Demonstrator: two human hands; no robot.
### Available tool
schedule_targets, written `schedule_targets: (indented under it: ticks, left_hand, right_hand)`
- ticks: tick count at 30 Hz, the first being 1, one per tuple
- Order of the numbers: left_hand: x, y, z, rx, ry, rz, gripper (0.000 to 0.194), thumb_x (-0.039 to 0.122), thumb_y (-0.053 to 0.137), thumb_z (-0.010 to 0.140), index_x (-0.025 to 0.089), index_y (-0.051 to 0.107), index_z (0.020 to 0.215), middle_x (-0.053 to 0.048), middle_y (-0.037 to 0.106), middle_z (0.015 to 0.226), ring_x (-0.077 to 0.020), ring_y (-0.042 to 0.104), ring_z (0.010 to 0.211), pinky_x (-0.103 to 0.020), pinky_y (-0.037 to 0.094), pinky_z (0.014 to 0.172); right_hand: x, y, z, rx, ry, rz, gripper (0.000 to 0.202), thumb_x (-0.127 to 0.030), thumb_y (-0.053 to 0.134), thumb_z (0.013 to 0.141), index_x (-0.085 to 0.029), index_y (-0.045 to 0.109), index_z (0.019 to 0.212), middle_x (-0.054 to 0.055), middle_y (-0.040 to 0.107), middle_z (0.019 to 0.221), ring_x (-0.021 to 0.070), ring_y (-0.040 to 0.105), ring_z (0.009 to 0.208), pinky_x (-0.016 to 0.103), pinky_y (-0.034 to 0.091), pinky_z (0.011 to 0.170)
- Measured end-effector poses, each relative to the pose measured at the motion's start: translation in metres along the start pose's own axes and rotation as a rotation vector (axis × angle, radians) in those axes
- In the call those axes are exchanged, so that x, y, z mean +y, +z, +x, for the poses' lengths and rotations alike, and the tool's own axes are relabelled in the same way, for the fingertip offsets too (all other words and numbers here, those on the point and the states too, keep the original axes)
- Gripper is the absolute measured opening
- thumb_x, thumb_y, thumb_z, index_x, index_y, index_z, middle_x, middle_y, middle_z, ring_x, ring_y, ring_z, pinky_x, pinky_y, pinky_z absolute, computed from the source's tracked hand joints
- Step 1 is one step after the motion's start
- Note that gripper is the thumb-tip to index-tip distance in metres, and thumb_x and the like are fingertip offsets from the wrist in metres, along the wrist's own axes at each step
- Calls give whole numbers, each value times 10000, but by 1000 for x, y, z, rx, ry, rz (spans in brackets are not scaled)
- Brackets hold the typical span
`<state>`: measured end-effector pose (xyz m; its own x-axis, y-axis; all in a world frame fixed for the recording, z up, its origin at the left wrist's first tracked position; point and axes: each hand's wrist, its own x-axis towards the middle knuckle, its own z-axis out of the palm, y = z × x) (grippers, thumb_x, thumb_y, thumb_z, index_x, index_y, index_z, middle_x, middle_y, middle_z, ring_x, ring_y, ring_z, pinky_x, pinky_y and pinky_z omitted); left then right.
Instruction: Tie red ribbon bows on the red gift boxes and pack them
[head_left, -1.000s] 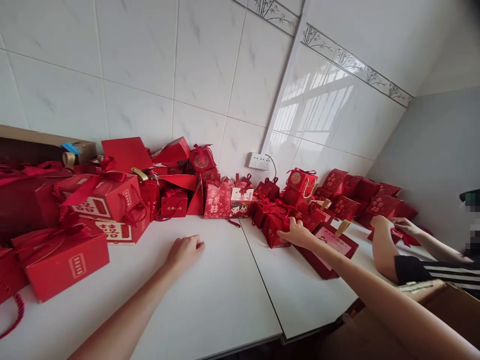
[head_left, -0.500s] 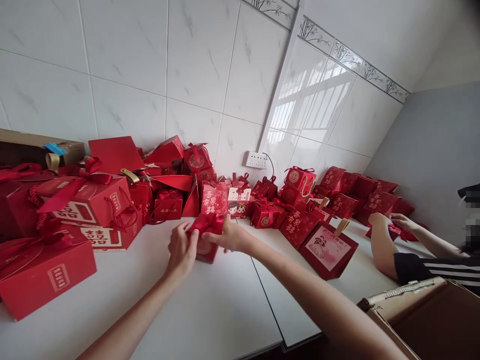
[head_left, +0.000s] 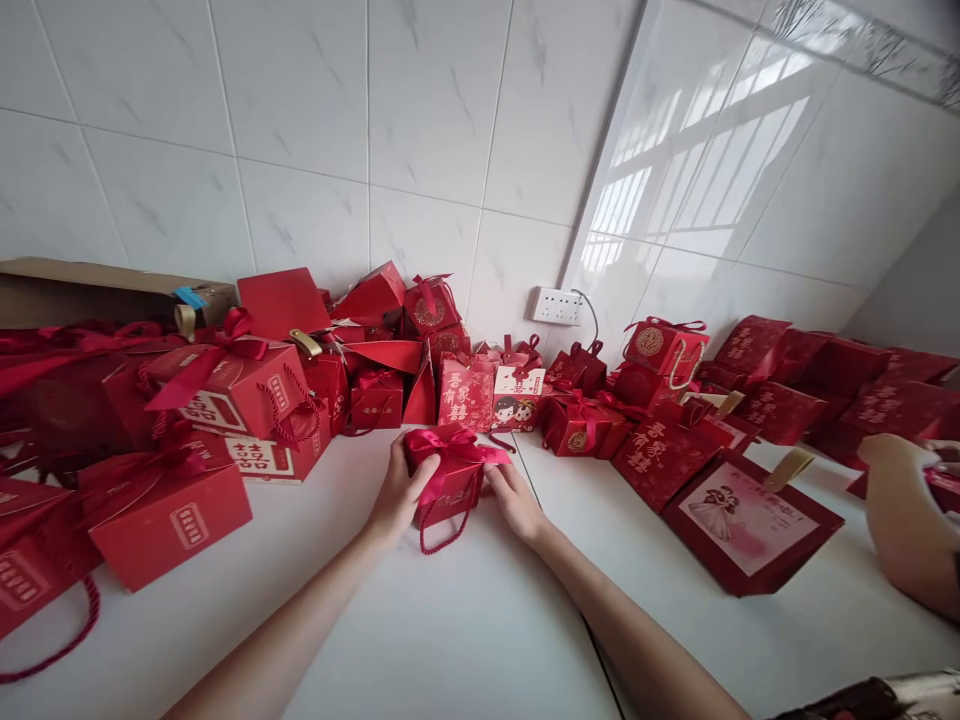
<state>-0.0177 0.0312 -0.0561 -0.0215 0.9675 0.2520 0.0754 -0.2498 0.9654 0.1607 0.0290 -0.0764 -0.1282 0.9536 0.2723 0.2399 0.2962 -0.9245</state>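
A small red gift box (head_left: 451, 492) with a ribbon bow (head_left: 450, 448) on top stands on the white table in front of me. Its twisted red cord handle hangs down the near side in a loop. My left hand (head_left: 399, 488) grips the box's left side, the thumb over the top edge by the bow. On the opposite side, my right hand (head_left: 516, 497) is closed around the right edge, its fingertips partly hidden behind the box and ribbon. Just behind stands a box with two cartoon faces (head_left: 517, 400).
Larger red boxes (head_left: 176, 515) are stacked on the left, before an open cardboard carton (head_left: 90, 285). A dark red box with a couple's picture (head_left: 739, 525) lies on the right. Another person's arm (head_left: 904, 510) reaches in at the far right. A power strip (head_left: 556, 306) is on the wall.
Both hands have gone from the bow to the sides of the box. The cord handle now shows in front. My view has turned to the left.
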Motion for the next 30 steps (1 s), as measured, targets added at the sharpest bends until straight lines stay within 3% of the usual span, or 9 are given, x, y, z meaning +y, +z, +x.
schedule_targets:
  ticks: [2, 4, 10, 13, 17, 19, 23, 26, 30]
  left_hand:
    - [2, -2, 0, -130, 4, 0, 479, 471, 485, 773, 188, 385, 1147, -100, 535, 1155, -237, 528, 1095, -372, 441, 921]
    - [5, -5, -1, -188, 19, 44, 569, 469, 496, 772, 182, 344, 1238, -114, 509, 1227, -244, 503, 1151, -384, 416, 967]
    - [5, -16, 0, -217, 264, 244, 880, 439, 602, 729, 173, 162, 1443, -138, 340, 1448, -301, 310, 1342, -447, 231, 1120]
    - [1, -20, 6, -272, 244, 223, 869, 413, 543, 761, 200, 92, 1473, -108, 361, 1448, -276, 311, 1349, -427, 244, 1121]
    - [-1, -21, 9, -293, 179, 187, 874, 388, 507, 758, 183, 62, 1482, -105, 424, 1404, -260, 347, 1335, -400, 277, 1110]
    - [-1, -21, 8, -289, 180, 185, 878, 377, 509, 747, 182, 70, 1483, -100, 450, 1383, -259, 368, 1321, -395, 291, 1101]
    - [-1, -19, 4, -367, 189, 133, 870, 387, 504, 767, 189, 54, 1485, -94, 551, 1273, -251, 486, 1212, -404, 349, 1054]
    - [2, -15, 0, -376, 211, 129, 887, 442, 539, 767, 189, 81, 1483, -108, 519, 1310, -263, 439, 1260, -401, 317, 1080]
    - [7, -9, -5, -354, 198, 179, 983, 410, 626, 727, 188, 35, 1481, -119, 500, 1327, -270, 429, 1267, -411, 321, 1073]
  right_hand:
    - [-4, -1, -6, -99, -37, 60, 440, -526, 407, 885, -221, 532, 1177, 91, 582, 1198, 228, 556, 1110, 389, 477, 924]
    - [-11, -2, -11, -134, -92, 33, 434, -485, 469, 871, -226, 500, 1219, 92, 566, 1243, 232, 532, 1153, 405, 434, 984]
    - [-15, -7, -14, -128, -298, -168, 519, -273, 595, 761, -207, 445, 1253, 119, 515, 1262, 239, 513, 1160, 405, 492, 908]
    - [-13, -10, -11, -167, -266, -100, 551, -205, 541, 718, -226, 445, 1260, 117, 482, 1303, 254, 492, 1202, 412, 511, 871]
    - [-17, -13, -10, -114, -107, 194, 316, -321, 442, 822, -208, 551, 1095, 103, 590, 1165, 264, 565, 1131, 438, 505, 864]
    - [-19, -12, -11, -56, -44, 283, 327, -447, 391, 874, -195, 574, 975, 97, 616, 1088, 259, 597, 1067, 423, 519, 827]
    - [-24, -6, -14, 47, -28, 146, 432, -592, 418, 843, -186, 564, 838, 83, 574, 1010, 230, 573, 977, 383, 525, 779]
    - [-29, 0, -15, 159, -26, -23, 421, -602, 485, 798, -191, 537, 724, 70, 523, 961, 217, 530, 957, 364, 507, 794]
    - [-34, 1, -16, 203, -61, -35, 381, -565, 516, 785, -199, 498, 678, 70, 488, 979, 202, 519, 958, 337, 499, 802]
